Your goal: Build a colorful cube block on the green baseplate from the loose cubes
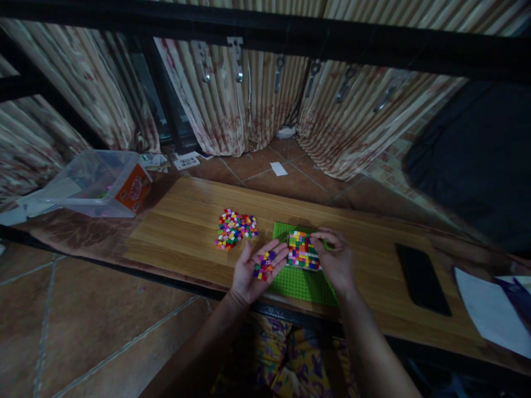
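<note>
My left hand (249, 273) is palm up with fingers stretched out, and a small heap of loose toy bricks (264, 264) lies in it. Its fingertips reach the left side of a block of multicoloured bricks (302, 251), which sits on a green studded baseplate (305, 284). At the block's upper right corner, my right hand (337, 257) has thumb and forefinger pinched together. Whatever is between those fingertips is too small to make out. A pile of loose bricks (235, 228) in many colours lies on the wooden board beyond my left hand.
The wooden board (174, 221) carries a black phone-like slab (422, 278) on the right. Beside it are white sheets (493, 309). A clear plastic bin (95, 182) with an orange label stands at the left. A dark bar (265, 33) with metal hooks crosses above.
</note>
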Motion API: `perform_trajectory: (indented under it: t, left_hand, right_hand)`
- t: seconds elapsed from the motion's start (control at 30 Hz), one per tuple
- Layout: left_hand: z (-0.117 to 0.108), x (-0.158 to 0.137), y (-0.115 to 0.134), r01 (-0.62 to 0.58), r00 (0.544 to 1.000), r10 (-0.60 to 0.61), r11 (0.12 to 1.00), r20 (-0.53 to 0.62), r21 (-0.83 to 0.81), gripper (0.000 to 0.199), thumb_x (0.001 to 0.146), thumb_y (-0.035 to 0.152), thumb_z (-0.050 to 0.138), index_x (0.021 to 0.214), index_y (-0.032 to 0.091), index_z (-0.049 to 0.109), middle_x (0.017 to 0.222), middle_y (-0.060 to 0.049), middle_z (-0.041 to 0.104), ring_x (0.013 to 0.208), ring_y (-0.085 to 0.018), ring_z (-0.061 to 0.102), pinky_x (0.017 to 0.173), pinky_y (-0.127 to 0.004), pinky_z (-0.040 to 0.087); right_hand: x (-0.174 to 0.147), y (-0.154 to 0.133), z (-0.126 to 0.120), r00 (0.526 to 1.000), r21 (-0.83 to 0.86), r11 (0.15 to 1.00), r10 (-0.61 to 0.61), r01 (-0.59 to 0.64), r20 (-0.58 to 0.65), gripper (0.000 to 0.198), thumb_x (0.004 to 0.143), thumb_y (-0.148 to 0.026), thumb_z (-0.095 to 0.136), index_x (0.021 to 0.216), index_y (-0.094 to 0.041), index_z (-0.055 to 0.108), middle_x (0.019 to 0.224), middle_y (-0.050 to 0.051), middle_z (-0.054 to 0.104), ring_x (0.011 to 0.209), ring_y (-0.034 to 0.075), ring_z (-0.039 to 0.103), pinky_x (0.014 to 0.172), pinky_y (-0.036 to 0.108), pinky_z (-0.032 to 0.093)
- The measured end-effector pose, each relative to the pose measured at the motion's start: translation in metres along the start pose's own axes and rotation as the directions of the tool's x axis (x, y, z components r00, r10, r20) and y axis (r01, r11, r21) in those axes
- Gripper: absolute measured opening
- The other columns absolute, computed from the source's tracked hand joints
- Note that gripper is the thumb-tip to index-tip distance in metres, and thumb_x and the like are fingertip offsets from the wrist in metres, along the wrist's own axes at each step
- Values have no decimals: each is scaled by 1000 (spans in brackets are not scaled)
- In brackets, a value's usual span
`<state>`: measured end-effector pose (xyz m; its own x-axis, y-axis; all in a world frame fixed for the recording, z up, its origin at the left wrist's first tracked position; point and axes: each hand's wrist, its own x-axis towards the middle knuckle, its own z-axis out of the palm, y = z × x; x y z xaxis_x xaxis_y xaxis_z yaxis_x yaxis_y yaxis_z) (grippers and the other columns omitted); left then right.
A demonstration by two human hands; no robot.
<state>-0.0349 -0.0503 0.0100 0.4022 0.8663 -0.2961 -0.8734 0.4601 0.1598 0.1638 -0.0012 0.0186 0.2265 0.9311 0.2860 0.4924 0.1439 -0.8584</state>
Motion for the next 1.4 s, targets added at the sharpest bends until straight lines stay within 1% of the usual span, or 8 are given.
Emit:
perform_trajectory:
  t: [0.17,0.27,0.83,0.93,1.03,1.17,1.3,1.4]
  left_hand:
    - [0,0,0,-4,1000,4,1000,-4,3,65,90,54,38,129,3,50,128,-22,57,123,-28,52,104,-37,39]
    - [0,0,0,-4,1000,4,1000,-12,5,65,90,54,38,129,3,50,127,-22,58,123,-28,52,104,-37,39]
    - [1,0,0,-16,1000,17,1000,-15,13,64,89,54,40,129,5,51,128,-21,57,122,-27,52,104,-38,39]
    - [-1,1,-1,-22,1000,23,1000,-8,16,64,89,54,41,128,5,51,129,-21,57,123,-28,52,103,-37,40]
    - [-2,0,-1,-31,1000,31,999,-2,13,65,88,55,42,128,5,51,129,-21,57,124,-28,51,104,-38,40]
    - [-2,1,-1,-25,1000,25,1000,-5,18,67,88,57,41,129,5,50,130,-22,55,125,-29,50,104,-39,39]
    - [-1,1,-1,-26,1000,26,1000,-1,16,67,88,58,38,129,6,51,133,-20,54,123,-28,51,102,-38,40]
    - [-1,0,-1,-25,1000,25,1000,5,14,68,89,58,36,130,6,50,134,-20,53,121,-28,53,98,-36,43]
  right_hand:
    - [-1,1,5,966,218,941,246,-259,83,28,70,-37,68,92,-21,71,93,5,71,79,20,64,74,36,49]
    - [-2,-1,6,943,314,889,307,-333,130,30,67,-37,70,93,-22,71,93,5,72,76,19,64,68,33,49]
    - [-3,-3,17,938,413,845,337,-340,83,26,64,-37,70,83,-19,71,76,2,70,61,15,59,57,28,47]
    - [-6,-1,12,961,423,865,269,-268,58,33,66,-40,70,93,-20,70,90,4,72,74,18,64,69,33,51]
    - [-13,0,3,982,375,916,179,-142,-67,36,71,-40,68,101,-21,68,103,7,70,91,20,64,84,39,49]
    - [-33,-15,-6,987,218,975,77,-46,-138,27,79,-39,63,97,-20,70,98,7,70,91,21,64,86,39,48]
    - [-58,-41,-2,990,2,991,-135,135,26,19,86,-32,56,93,-23,70,96,5,69,91,20,61,83,36,47]
    - [-68,-53,9,939,-118,943,-286,311,192,19,89,-27,51,94,-25,70,96,4,68,92,20,58,85,36,46]
